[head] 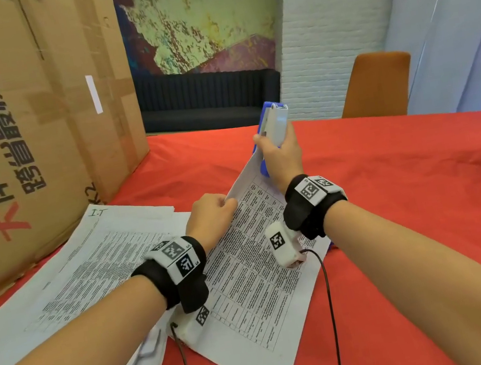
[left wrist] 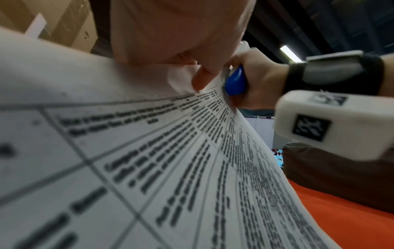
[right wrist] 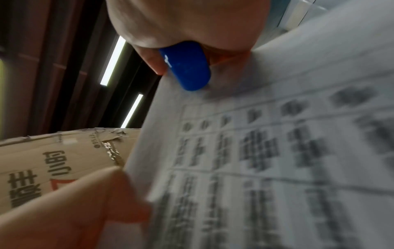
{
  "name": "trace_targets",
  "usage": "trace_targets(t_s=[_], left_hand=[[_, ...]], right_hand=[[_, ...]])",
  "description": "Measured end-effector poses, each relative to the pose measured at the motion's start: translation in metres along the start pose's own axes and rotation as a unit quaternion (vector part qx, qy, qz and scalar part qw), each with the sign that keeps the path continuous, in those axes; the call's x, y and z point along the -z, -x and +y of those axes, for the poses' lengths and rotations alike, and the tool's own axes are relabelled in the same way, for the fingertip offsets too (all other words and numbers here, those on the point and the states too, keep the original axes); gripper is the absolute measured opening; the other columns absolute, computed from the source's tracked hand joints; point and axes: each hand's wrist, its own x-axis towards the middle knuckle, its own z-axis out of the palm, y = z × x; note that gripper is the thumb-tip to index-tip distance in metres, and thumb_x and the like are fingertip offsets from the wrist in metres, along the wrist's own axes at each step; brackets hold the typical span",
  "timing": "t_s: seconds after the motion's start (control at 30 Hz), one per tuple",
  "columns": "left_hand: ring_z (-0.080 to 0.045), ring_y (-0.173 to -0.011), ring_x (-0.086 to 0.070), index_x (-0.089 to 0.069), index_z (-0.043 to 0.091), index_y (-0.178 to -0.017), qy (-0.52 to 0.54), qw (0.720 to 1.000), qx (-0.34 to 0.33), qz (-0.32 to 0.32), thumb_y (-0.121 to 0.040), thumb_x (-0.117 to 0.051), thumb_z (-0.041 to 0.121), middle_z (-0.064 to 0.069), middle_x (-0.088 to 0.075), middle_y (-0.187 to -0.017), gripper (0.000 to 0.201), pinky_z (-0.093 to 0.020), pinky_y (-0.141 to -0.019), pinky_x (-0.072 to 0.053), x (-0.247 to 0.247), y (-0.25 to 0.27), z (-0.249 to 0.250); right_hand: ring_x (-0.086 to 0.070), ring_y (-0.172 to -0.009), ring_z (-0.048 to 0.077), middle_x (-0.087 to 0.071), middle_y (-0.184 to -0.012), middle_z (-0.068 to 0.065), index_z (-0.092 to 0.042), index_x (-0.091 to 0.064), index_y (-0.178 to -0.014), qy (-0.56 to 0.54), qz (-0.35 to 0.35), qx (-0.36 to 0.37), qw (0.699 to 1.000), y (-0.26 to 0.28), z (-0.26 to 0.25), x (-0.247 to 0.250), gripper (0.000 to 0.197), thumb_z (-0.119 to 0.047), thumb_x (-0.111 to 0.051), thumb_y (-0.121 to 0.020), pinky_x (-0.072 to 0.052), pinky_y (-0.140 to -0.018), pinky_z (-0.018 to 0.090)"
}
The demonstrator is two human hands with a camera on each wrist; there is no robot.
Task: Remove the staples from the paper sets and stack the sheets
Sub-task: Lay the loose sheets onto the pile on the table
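Head view showed the right hand wrapped around a blue and white stapler, held upright with its lower end at the raised far corner of a printed paper set. The left hand pinched that set's left edge just below the corner, while the rest of the set lay on the red tablecloth. A loose stack of sheets sat just to the left, in front of a cardboard box. Judged from this, the step in hand was prying the staple, and it would go best with the paper kept taut and the tool levered gently so the corner does not tear.

Left wrist view gave the pinch closely: fingertips curled onto the sheet edge beside the blue tool. The staple itself was hidden (too blurred to find), so the pry point should be confirmed before pulling.

Right wrist view showed the fingers clamped on the blue end, which touched the paper. A steady, shallow angle would probably lift the legs cleanly.
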Motion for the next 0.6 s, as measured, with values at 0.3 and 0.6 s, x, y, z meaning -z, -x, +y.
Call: trace_targets(t_s=[0.3, 0.6], left_hand=[[-0.01, -0.039, -0.023, -0.024, 0.02, -0.053, -0.029, 0.999, -0.011, 0.023, -0.082, -0.046, 0.014, 0.007, -0.026, -0.043, 0.037, -0.029, -0.05, -0.013, 0.002, 0.004, 0.006], [-0.017, -0.055, -0.033, -0.033, 0.018, -0.058, -0.004, 0.998, 0.07, 0.007, -0.088, -0.042, 0.008, 0.001, -0.036, -0.058, 0.033, -0.028, -0.053, -0.025, 0.056, -0.009, -0.024]], right_hand=[[-0.052, -0.063, 0.016, -0.054, -0.063, -0.004, -0.018, -0.054, -0.064, 0.053, 0.007, -0.039, 0.998, -0.013, -0.022, -0.016, 0.038, -0.046, -0.055, -0.09, -0.04, -0.059, 0.028], [-0.054, -0.084, 0.02, -0.062, -0.099, 0.01, 0.002, -0.06, -0.116, 0.114, -0.006, -0.194, 0.974, -0.053, 0.021, 0.002, 0.051, -0.04, -0.061, -0.087, -0.043, -0.076, 0.033]])
